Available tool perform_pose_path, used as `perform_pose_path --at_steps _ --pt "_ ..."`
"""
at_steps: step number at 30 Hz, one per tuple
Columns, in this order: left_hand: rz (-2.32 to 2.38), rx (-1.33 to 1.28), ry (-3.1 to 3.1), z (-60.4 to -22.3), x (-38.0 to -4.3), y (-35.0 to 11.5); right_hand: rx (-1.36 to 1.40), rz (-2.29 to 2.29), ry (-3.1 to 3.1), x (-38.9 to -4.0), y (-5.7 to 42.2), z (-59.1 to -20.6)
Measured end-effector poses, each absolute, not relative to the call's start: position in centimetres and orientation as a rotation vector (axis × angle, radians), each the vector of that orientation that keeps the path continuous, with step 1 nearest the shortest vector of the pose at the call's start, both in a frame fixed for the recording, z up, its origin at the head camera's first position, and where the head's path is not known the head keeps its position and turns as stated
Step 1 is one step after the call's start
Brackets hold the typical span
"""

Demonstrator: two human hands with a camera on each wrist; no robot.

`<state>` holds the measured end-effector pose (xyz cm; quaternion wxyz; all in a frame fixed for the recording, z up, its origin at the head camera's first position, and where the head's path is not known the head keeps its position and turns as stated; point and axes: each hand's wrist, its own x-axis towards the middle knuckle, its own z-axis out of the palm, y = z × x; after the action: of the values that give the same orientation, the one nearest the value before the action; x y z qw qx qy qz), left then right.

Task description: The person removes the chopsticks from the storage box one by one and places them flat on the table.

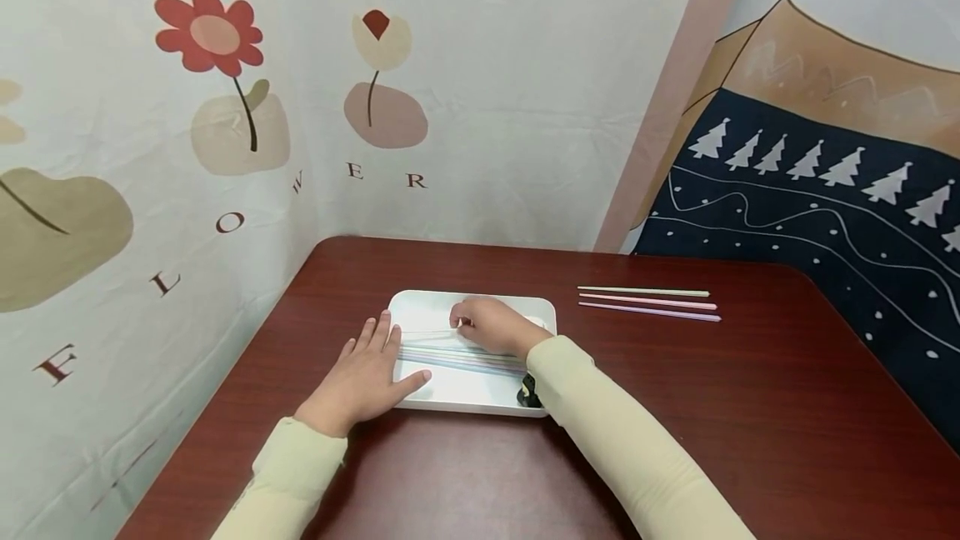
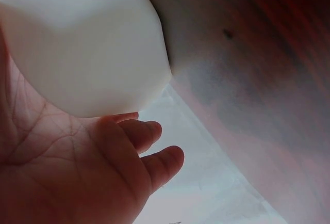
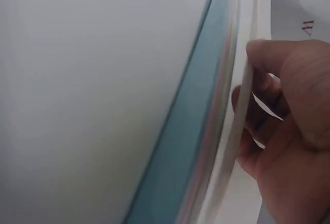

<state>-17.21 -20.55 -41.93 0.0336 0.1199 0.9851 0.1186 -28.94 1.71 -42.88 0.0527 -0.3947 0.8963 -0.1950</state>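
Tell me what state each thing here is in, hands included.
White tray: lying flat, open side up
Left hand: fingers spread, on the tray's left edge
Right hand: fingers curled, pinching a pale strip
Coloured strips: side by side in the tray
Three sticks: roughly parallel, right of the tray
Dark object: partly hidden by the sleeve

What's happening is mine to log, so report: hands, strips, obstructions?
Right hand pinches pale strip over white tray. Left hand spread at tray's left edge. Coloured strips lying in tray. Maybe in the way: dark item at near-right corner.
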Motion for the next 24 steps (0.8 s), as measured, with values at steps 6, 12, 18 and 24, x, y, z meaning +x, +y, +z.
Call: perform_pose_path --at_steps 6,12,18,24 --pt "0.367 0.375 3.025 -41.9 -17.4 -20.4 -1.210 -0.565 2.801 -28.8 2.2 -41.9" --pt "0.372 0.375 3.030 -42.0 -17.5 -20.5 -1.291 -0.597 2.850 -28.9 3.8 -39.4" --pt "0.385 0.372 3.026 -41.9 -17.4 -20.5 -1.262 -0.670 2.945 -29.5 7.7 -37.2" --pt "0.375 0.373 3.027 -42.0 -17.5 -20.5 -1.044 -0.697 3.023 -30.1 13.8 -37.5"
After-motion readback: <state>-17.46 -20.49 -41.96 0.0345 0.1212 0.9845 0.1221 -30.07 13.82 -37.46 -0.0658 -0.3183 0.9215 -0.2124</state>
